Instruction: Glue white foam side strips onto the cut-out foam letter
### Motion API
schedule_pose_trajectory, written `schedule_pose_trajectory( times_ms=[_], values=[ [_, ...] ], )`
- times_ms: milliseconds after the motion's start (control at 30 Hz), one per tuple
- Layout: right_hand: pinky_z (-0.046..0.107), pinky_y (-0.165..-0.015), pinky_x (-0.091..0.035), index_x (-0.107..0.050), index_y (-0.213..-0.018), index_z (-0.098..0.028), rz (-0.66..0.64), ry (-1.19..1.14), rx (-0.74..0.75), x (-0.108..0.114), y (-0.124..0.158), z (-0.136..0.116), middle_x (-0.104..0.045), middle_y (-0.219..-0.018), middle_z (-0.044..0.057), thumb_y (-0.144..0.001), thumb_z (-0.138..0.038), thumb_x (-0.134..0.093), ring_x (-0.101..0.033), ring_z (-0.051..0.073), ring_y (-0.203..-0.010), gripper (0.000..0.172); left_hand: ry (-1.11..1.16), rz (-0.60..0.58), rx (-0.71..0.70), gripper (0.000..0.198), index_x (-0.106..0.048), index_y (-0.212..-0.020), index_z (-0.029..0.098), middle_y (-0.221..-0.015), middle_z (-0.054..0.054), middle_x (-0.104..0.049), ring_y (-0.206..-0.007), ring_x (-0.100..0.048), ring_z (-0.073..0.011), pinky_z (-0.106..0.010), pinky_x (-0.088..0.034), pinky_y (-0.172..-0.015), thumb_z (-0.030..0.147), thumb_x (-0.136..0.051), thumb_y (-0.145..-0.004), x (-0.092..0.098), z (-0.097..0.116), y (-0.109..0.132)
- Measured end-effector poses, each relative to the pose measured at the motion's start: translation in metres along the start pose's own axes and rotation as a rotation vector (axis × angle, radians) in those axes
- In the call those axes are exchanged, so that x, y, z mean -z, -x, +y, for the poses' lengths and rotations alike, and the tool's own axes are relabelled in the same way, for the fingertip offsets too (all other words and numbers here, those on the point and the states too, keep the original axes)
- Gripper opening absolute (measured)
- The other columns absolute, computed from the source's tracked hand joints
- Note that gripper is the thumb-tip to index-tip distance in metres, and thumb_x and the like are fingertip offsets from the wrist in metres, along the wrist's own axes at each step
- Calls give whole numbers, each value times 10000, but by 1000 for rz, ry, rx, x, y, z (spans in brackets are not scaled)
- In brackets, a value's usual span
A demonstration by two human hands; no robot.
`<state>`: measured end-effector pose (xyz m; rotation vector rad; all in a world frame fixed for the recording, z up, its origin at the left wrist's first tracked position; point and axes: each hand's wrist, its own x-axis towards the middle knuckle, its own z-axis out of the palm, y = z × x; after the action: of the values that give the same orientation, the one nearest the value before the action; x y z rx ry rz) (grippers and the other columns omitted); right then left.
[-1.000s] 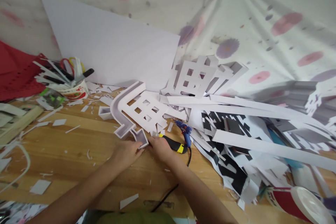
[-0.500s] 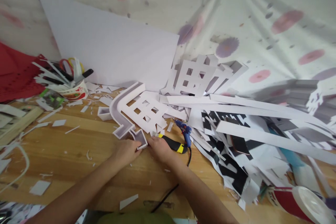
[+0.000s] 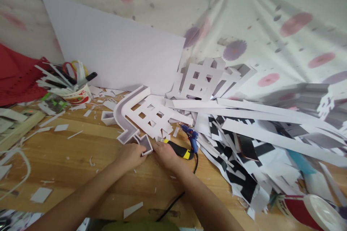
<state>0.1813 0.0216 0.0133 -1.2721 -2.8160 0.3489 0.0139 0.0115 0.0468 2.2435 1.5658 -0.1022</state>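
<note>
A white board letter shape [image 3: 117, 112] with raised walls lies on the wooden table, its small boxed end towards me. My left hand [image 3: 132, 156] is closed on that end, thumb over the wall's edge. Against the right side of the same end, my right hand [image 3: 165, 153] has its fingers curled together; their tips are partly hidden. Just right of that hand lies a black and yellow utility knife [image 3: 177, 148]. A blue glue gun [image 3: 192, 138] rests beyond the knife, its black cord trailing towards me. A flat white cut-out piece [image 3: 148, 115] with square holes adjoins the letter shape.
A tub [image 3: 78, 95] of scissors and strips stands at the back left. A large white board [image 3: 116, 50] leans on the flowered curtain. White strips [image 3: 257, 135], a phone [image 3: 248, 148] and paper scraps pile up on the right, near a red and white cup [image 3: 295, 207].
Both hands stay at the boxed end of the letter shape, with hardly any movement. The view has shifted very slightly.
</note>
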Motion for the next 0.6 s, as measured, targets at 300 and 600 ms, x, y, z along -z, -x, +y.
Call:
schedule_pose_trajectory(
  times_ms=[300,600],
  values=[
    [262,-666,-439,-572,-894,-136,0,-6,10,-2,-2,0,-636,-850,83,-808,-63,-437,-580,172,-770,176,28,-2,4,282,-634,-644,185,-669,-67,-679,-634,-616,-196,-251,-334,-531,341,-438,-773,-1,-2,-4],
    [259,-650,-438,-590,-862,-119,-45,6,-6,4,-4,-2,-639,-831,93,-796,-39,-439,-591,175,-769,183,28,-14,-6,277,-642,-655,188,-689,-58,-689,-643,-617,-189,-250,-337,-534,342,-441,-768,0,-3,-5]
  ],
)
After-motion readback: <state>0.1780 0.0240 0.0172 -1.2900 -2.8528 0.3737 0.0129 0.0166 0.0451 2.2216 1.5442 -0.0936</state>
